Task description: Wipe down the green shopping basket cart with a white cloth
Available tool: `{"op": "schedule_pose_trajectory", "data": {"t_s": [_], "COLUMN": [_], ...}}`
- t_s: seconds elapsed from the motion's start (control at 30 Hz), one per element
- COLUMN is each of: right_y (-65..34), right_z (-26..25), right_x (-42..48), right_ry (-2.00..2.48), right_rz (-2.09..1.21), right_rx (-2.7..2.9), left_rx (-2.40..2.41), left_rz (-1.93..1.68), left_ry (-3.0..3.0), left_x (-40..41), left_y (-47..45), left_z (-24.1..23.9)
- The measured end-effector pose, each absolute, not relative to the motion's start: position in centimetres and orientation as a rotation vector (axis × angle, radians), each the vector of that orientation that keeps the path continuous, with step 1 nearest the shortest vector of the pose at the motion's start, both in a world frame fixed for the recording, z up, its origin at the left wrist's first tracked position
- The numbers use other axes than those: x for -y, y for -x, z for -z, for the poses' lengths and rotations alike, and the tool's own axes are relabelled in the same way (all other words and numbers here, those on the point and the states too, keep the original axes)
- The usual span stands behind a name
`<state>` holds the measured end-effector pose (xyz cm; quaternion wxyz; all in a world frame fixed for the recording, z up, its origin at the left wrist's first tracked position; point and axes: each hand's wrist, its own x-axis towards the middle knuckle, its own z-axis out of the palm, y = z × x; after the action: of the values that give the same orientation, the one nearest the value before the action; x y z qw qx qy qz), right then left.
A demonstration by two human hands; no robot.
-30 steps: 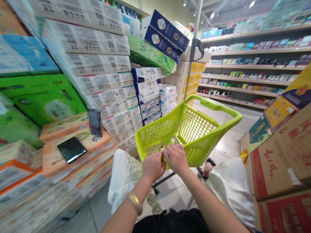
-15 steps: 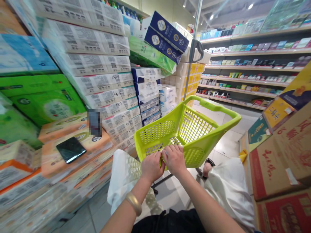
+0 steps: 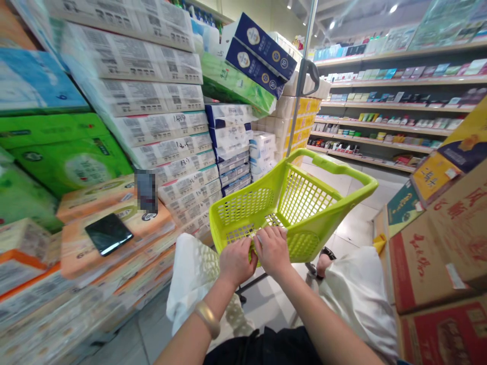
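A lime-green plastic shopping basket [image 3: 304, 197] on a trolley frame stands in the aisle before me, nothing visible inside. Both my hands rest side by side on its near rim. My left hand [image 3: 236, 261] has its fingers curled over the rim, a gold bangle on the wrist. My right hand [image 3: 272, 251] grips the same rim just to the right, fingers bent over the edge. A metal pole with a black handle [image 3: 308, 76] rises behind the basket.
Stacked tissue packs [image 3: 152, 126] fill the left side, a black phone [image 3: 108, 233] lying on an orange pack. Red and brown cardboard boxes [image 3: 437, 243] stand at the right. Store shelves [image 3: 388, 106] run along the far wall past a tiled floor.
The view has drifted slightly, so the basket and hands sit a little further left. The hands keep their hold on the rim.
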<state>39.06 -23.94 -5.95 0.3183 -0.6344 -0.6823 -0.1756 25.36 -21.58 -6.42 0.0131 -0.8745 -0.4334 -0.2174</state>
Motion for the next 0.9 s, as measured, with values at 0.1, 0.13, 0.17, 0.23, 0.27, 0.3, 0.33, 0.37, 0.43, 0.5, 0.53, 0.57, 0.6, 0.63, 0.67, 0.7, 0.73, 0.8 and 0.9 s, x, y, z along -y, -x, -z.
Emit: {"op": "schedule_pose_trajectory", "data": {"t_s": [0.1,0.13,0.17,0.23,0.27,0.3,0.33,0.37,0.43,0.5,0.53,0.57,0.6,0.63,0.67,0.7,0.73,0.8,0.9], "right_y": [-40.0,-40.9,-41.9,-43.7,-44.1,-44.2,-43.9,-43.3,-41.3,-39.5,-38.9,-38.7,-38.9,-39.4,-40.2,-41.2,-42.3,-43.9,-44.0], "right_z": [5.8,5.6,5.4,5.0,4.9,4.9,4.9,5.0,5.4,5.7,5.8,5.8,5.8,5.7,5.5,5.4,5.2,4.9,4.8], "right_x": [24.0,24.0,24.0,23.8,23.7,23.7,23.6,23.6,23.6,23.8,23.8,23.9,23.9,23.9,23.9,23.9,23.9,23.8,23.7], "right_ry": [1.644,1.653,1.675,1.741,1.776,1.808,1.828,1.834,1.802,1.740,1.709,1.682,1.660,1.646,1.643,1.652,1.674,1.732,1.795], "right_rz": [0.456,0.467,0.485,0.527,0.546,0.563,0.576,0.578,0.559,0.518,0.499,0.488,0.485,0.491,0.503,0.520,0.538,0.572,0.614], "right_rx": [1.850,1.854,1.842,1.793,1.761,1.726,1.697,1.680,1.690,1.741,1.773,1.803,1.832,1.853,1.864,1.859,1.840,1.795,1.730], "left_rx": [1.327,1.327,1.332,1.345,1.353,1.359,1.364,1.369,1.365,1.342,1.330,1.321,1.315,1.314,1.316,1.320,1.324,1.336,1.352], "left_rz": [0.678,0.680,0.683,0.687,0.687,0.687,0.688,0.689,0.691,0.690,0.690,0.693,0.698,0.705,0.709,0.711,0.711,0.701,0.692], "left_ry": [2.720,2.716,2.711,2.704,2.702,2.700,2.699,2.697,2.694,2.698,2.701,2.702,2.702,2.700,2.698,2.696,2.696,2.699,2.703], "left_x": [21.6,21.6,21.6,21.6,21.7,21.7,21.7,21.7,21.7,21.7,21.7,21.7,21.6,21.6,21.6,21.6,21.6,21.7,21.9], "left_y": [-25.0,-24.9,-24.9,-25.0,-25.1,-25.2,-25.3,-25.4,-25.5,-25.3,-25.2,-25.1,-24.9,-24.8,-24.7,-24.7,-24.7,-24.8,-25.2], "left_z": [6.5,6.5,6.5,6.5,6.5,6.4,6.4,6.4,6.3,6.3,6.3,6.4,6.4,6.5,6.5,6.6,6.6,6.6,6.5]}}
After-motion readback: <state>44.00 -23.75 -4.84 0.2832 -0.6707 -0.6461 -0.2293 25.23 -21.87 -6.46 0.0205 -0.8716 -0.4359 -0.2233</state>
